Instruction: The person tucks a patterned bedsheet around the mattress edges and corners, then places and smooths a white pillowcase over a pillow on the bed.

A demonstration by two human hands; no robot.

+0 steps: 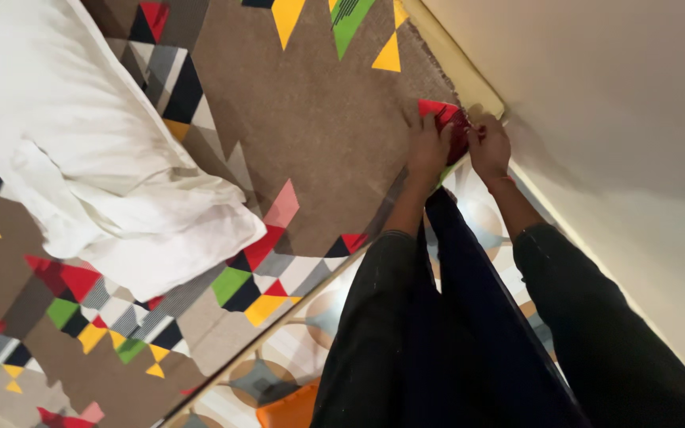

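Rug corner [441, 119], red and brown, is lying under both hands, right against the cream skirting [469, 79] at the foot of the wall [596, 119]. Nearest the camera, dark trouser legs [453, 341] are standing on patterned floor tiles [477, 214] beside the rug's edge. Left hand [428, 147] is pressing on the corner, fingers curled narrow; right hand [489, 147] is pinching its tip, equally near. Farther left of the corner, a white pillow [89, 150] is resting on the rug.
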